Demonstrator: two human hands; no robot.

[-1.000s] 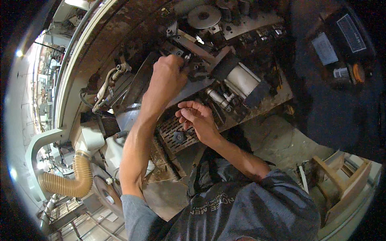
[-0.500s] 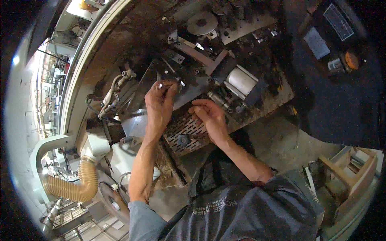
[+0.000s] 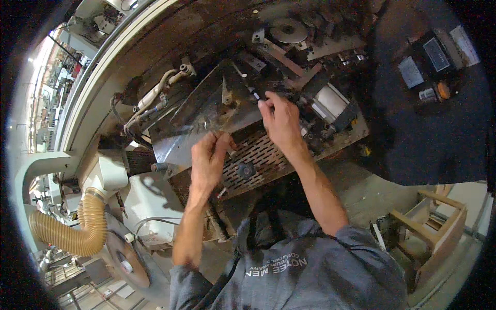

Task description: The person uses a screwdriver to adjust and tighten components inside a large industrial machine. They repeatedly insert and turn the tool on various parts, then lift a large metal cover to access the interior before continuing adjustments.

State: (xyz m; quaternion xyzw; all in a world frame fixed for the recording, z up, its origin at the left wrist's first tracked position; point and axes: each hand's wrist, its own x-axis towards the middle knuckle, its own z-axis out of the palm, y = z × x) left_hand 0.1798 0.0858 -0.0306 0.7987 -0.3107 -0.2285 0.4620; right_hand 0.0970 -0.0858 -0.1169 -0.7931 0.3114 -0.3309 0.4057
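Observation:
A dark, dusty metal cover (image 3: 206, 111) lies tilted over the machine's inner parts. My left hand (image 3: 208, 161) is at the cover's near edge, just above a perforated metal grille (image 3: 258, 157), with fingertips pinched together; I cannot tell whether they hold anything small. My right hand (image 3: 280, 121) reaches further in, its fingers curled over the cover's upper right corner, next to a white cylindrical part (image 3: 330, 102).
A black knob (image 3: 246, 170) sits on the grille. A round metal disc (image 3: 288, 30) lies at the back. A ribbed yellow hose (image 3: 77, 230) curves at the lower left, grey cables (image 3: 155, 98) run on the left, and a wooden frame (image 3: 431, 227) stands at the right.
My left hand has come down from the cover's top to its near edge. My right hand has moved up from the grille to the cover's upper right corner.

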